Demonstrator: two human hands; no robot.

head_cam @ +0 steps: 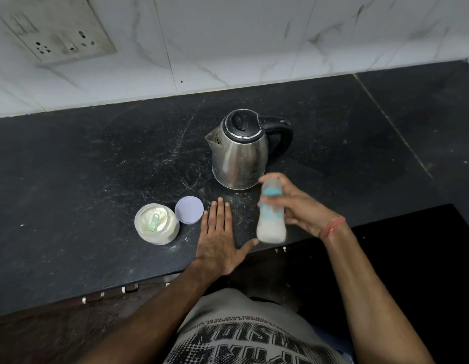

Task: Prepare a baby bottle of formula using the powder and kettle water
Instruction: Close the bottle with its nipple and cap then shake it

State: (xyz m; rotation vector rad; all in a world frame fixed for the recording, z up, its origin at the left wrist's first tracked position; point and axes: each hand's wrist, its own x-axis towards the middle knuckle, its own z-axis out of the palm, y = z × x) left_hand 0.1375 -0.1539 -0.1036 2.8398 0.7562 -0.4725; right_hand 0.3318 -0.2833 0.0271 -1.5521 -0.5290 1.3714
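Note:
My right hand grips a baby bottle with a teal collar and cap on; it is blurred, held above the counter's front edge, with milky white liquid inside. My left hand lies flat, palm down, fingers spread, on the black counter just left of the bottle. An open jar of formula powder with a pale green scoop inside stands left of that hand. Its lilac lid lies beside it. A steel kettle with a black lid and handle stands behind the bottle.
White marble wall tiles run behind the counter, with a socket plate at the upper left. The counter's front edge passes under my wrists, with drawer handles below it. White powder specks dust the counter around the jar and kettle.

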